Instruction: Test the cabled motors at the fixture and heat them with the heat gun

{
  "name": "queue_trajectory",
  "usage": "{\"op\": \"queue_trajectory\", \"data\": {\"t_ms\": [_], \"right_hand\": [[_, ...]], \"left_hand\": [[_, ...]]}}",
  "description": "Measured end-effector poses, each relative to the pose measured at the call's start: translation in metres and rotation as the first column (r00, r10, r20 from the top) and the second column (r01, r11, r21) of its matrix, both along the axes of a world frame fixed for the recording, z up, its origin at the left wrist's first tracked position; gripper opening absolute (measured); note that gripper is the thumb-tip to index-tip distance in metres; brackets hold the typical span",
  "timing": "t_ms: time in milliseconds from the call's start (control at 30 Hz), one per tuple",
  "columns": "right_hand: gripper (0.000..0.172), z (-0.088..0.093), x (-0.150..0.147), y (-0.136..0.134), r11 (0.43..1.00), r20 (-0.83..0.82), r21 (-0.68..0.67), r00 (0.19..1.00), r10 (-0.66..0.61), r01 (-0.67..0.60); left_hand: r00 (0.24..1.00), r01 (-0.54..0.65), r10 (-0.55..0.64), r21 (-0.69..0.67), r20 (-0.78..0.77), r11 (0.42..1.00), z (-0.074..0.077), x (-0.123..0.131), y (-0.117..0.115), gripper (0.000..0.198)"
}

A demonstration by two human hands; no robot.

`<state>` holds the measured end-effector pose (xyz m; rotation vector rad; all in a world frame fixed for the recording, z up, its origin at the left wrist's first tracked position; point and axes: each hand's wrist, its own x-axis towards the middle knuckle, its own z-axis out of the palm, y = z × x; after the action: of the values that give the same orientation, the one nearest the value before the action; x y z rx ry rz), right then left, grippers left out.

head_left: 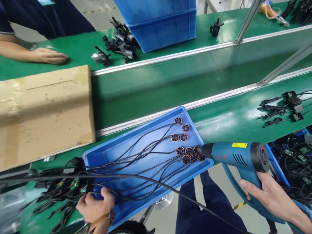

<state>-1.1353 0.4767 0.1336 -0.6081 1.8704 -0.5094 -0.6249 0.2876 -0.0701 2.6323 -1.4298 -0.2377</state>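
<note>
My right hand [265, 191] is closed round the grip of a blue heat gun [240, 155]. Its black nozzle points left at a cluster of small round copper-wound motor parts [188, 152] at the right end of a shallow blue tray [126, 152]. Black wires [136, 159] run from those parts across the tray to its left side. My left hand [96, 204] grips the tray's near left edge, fingers curled over the wires there. The heat gun's black cord [170, 190] trails across the front.
A cardboard box [44, 110] lies on the left. Another person's hand [48, 56] rests on the far green table. A blue crate [161, 22] and black parts [120, 42] stand behind the green conveyor belt [170, 81]. Bundled black cables [280, 109] lie at right.
</note>
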Motion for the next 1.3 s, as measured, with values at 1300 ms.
{"op": "queue_trajectory", "data": {"t_ms": [1300], "right_hand": [[0.062,-0.005,-0.010,-0.016,0.986,0.078,-0.002,0.983,0.168,-0.168]], "left_hand": [[0.989,0.053,-0.030,-0.151,0.148,0.987,-0.022,0.009,0.001,0.071]]}}
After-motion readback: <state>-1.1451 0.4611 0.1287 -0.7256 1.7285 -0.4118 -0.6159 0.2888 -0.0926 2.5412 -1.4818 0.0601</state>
